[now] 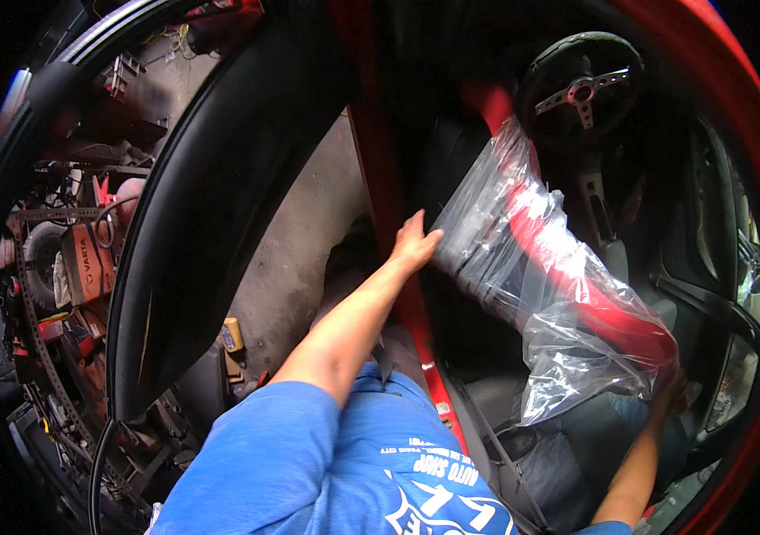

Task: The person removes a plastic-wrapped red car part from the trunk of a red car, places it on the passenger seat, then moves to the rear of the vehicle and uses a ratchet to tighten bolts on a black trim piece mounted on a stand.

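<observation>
A long, curved red car part (545,245), loosely covered by a clear plastic bag (478,236), lies slantwise across the car's interior. Its upper end sticks out of the plastic near the steering wheel. My right hand (668,385), in shadow, grips the lower right end, where the plastic bunches; its fingers are mostly hidden. At the left edge of the plastic is my left hand (416,242), arm stretched forward, thumb and fingers apart beside the red door sill (432,370). Whether its thumb touches the plastic is hard to make out.
A black steering wheel (581,89) stands at the far right, with a gear lever (596,201) below it. The black car door (219,214) hangs open on my left. Beyond it is a cluttered metal shelf (32,285). A seat belt (498,441) runs beside me.
</observation>
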The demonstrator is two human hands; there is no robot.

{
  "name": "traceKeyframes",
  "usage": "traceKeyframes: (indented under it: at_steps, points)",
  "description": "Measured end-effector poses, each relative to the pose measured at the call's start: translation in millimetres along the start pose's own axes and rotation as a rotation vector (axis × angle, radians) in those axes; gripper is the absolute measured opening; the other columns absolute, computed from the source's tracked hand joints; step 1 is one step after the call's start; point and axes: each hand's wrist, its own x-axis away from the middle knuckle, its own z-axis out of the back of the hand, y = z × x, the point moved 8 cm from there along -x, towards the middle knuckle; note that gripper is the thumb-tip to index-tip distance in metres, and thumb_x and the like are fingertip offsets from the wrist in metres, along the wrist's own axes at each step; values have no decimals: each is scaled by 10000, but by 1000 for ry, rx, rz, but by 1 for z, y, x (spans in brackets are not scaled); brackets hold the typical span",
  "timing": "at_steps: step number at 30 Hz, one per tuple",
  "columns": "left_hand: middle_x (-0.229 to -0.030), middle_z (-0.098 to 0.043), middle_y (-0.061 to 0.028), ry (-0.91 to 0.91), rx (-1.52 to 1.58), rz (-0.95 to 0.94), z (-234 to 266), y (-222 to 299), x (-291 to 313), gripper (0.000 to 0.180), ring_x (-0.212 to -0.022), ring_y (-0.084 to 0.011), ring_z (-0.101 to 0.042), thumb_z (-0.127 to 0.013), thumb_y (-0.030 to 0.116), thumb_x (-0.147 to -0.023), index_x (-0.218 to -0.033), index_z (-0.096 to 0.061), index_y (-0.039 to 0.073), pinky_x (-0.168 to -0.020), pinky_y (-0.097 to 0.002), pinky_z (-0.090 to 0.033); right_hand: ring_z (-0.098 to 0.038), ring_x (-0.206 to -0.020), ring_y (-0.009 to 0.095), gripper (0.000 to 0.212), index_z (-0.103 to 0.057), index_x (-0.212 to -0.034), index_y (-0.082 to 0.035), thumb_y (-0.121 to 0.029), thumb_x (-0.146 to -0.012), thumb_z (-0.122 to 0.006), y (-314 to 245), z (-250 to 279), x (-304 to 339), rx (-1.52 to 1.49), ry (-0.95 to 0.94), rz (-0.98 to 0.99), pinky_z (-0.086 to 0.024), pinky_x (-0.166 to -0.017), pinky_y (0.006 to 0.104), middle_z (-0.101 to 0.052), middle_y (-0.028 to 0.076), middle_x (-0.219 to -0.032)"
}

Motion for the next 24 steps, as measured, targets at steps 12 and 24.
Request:
traceKeyframes:
  at_steps: [12, 24]
  points:
    - [-1267, -498, -199, 209, -249, 18, -90, 103, 77, 511, -1215, -417, -486, -706, 253, -859, -1250, -482, 11, -980, -551, -449, -634, -1153, 397, 515, -648, -1284, -59, -500, -1044, -535, 39, -45, 9, 66, -90, -130, -497, -976, 500, -683, 208, -1234]
    - [-1672, -51, -342, -212, -254, 193, -108, 128, 92, 1190, -1575, -462, -40, -763, 447, -821, -1596, -37, -91, -1254, -535, -203, -735, -824, 323, 452, -712, -1178, -136, -529, -1029, -547, 16, -24, 5, 298, 195, 68, -572, -722, 486, -768, 92, -1006]
